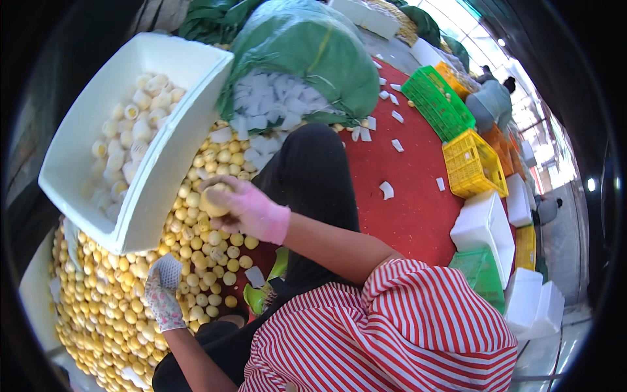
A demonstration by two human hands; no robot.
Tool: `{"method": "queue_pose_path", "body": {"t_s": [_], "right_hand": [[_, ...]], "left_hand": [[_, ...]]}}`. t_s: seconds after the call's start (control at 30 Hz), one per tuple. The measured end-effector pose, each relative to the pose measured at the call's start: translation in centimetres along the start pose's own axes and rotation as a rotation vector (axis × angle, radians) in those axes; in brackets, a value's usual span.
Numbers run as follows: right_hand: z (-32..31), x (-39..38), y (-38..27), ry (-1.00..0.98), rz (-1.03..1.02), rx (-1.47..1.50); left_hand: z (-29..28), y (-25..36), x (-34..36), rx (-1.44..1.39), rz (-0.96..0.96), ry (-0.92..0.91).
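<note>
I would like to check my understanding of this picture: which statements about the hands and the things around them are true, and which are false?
1. The right hand holds a yellowish round fruit. True.
2. The left hand holds a green crate. False: it holds a white foam net.
3. The large white box is empty. False: white-wrapped fruits lie inside.
4. White pieces lie scattered on the red floor covering. True.
</note>
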State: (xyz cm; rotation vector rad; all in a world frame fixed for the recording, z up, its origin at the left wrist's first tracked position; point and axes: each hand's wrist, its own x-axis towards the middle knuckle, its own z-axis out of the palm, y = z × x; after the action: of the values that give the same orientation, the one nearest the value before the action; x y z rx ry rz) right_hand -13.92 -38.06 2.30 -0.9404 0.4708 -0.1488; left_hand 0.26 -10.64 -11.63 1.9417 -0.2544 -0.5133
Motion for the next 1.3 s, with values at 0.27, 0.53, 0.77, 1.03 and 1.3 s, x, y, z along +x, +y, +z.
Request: {"method": "queue_pose_path", "body": {"t_s": [0.27,0.53,0.77,1.03,1.3], "right_hand": [[-21.8,-13.5,-4.5,0.607,-0.419,0.580],[-37.4,-26.9,8.9,1.194,0.043,1.066],[-47.4,-42.1,-17.9,1.605,-1.015,0.478],[-28.7,-20.3,-10.3,0.909,-0.548,-0.469],[-0.8,0.2,8.3,-0.611,-0.108,-1.590]], "left_hand": [[-0.1,-3.5,2.7,-0.127,0.013,-0.035],[-1.1,-7.0,3.4,0.086,-0.011,-0.083],[-0.1,-9.0,5.6,-0.186,-0.124,-0.067],[-1.5,1.7,0.2,0.608,0.291,0.063],[-12.0,6.7,-3.9,0.851,0.346,0.603]]}}
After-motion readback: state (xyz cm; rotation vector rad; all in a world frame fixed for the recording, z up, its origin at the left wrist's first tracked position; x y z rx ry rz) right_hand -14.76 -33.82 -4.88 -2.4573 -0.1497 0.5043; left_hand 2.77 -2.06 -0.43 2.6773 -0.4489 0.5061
